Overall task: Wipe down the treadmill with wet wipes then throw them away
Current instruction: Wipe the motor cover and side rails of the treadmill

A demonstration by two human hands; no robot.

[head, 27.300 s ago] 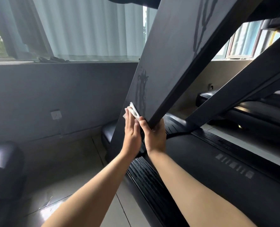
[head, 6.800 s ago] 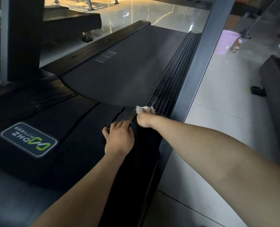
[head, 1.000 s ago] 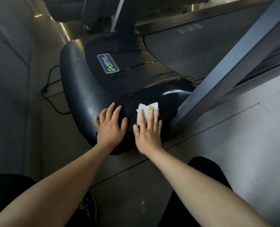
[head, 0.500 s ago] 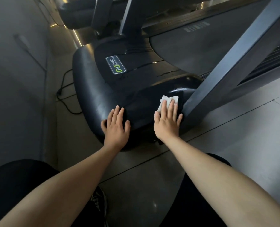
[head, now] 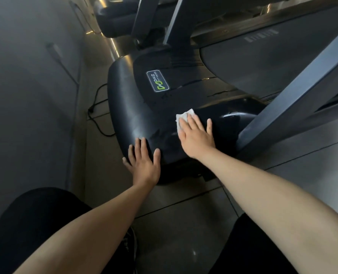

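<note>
the right hand [head: 196, 137] presses flat, fingers spread, on a white wet wipe [head: 183, 118] against the glossy black motor cover [head: 136, 115] of the treadmill [head: 263, 62], near the cover's front edge. the left hand [head: 143, 165] lies open and empty, palm down, on the cover's rounded front corner. a dhz fitness label [head: 157, 81] sits on top of the cover. a grey upright [head: 294, 91] rises just right of the wipe. a black power cord [head: 99, 113] trails on the tiled floor [head: 180, 224] beside the cover's left edge.
</note>
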